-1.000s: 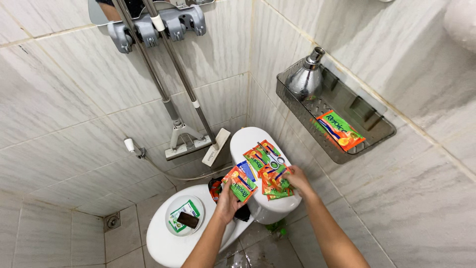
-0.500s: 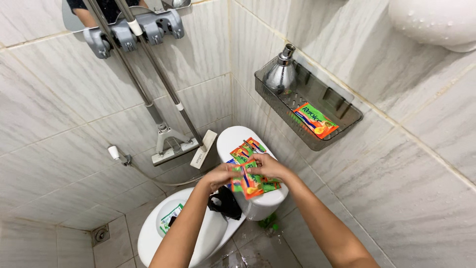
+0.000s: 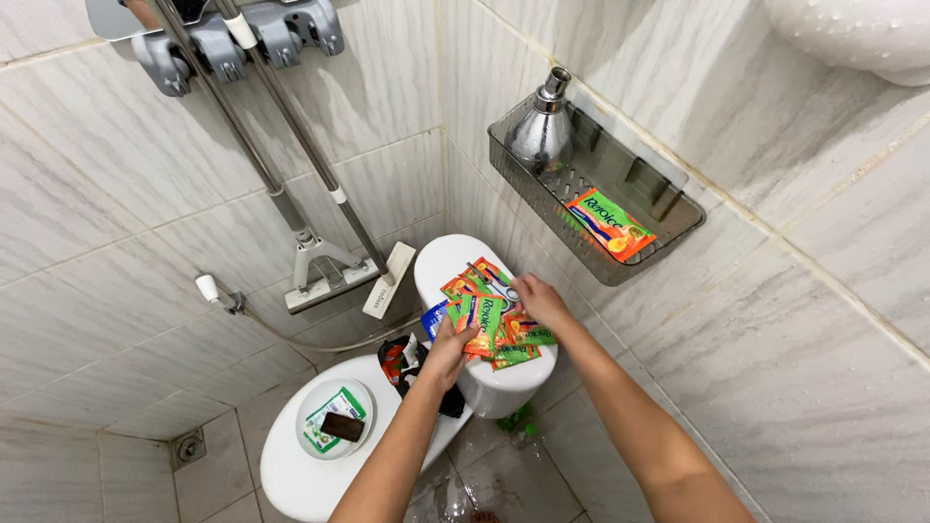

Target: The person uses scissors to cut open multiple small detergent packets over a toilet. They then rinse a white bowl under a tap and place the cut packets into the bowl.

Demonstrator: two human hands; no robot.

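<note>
Several orange and green sachets [image 3: 484,315] lie in a loose heap on the white toilet tank lid [image 3: 446,261]. My left hand [image 3: 448,351] grips a few of them at the heap's front edge. My right hand [image 3: 539,295] rests on the sachets at the heap's right side, fingers curled around them. Another orange and green sachet [image 3: 608,224] lies in the grey wall basket [image 3: 668,242] above and to the right of my hands.
A chrome shower head [image 3: 539,131] stands in the basket's left end. Two mop handles [image 3: 291,165] hang from a grey wall holder [image 3: 232,39]. A small dish [image 3: 334,418] with a packet sits on the closed toilet lid [image 3: 300,475]. A bidet sprayer [image 3: 215,293] hangs at left.
The view has drifted so the basket sits nearer the centre. Both hands stayed on the sachets; the left hand shifted from the heap's top to its front edge.
</note>
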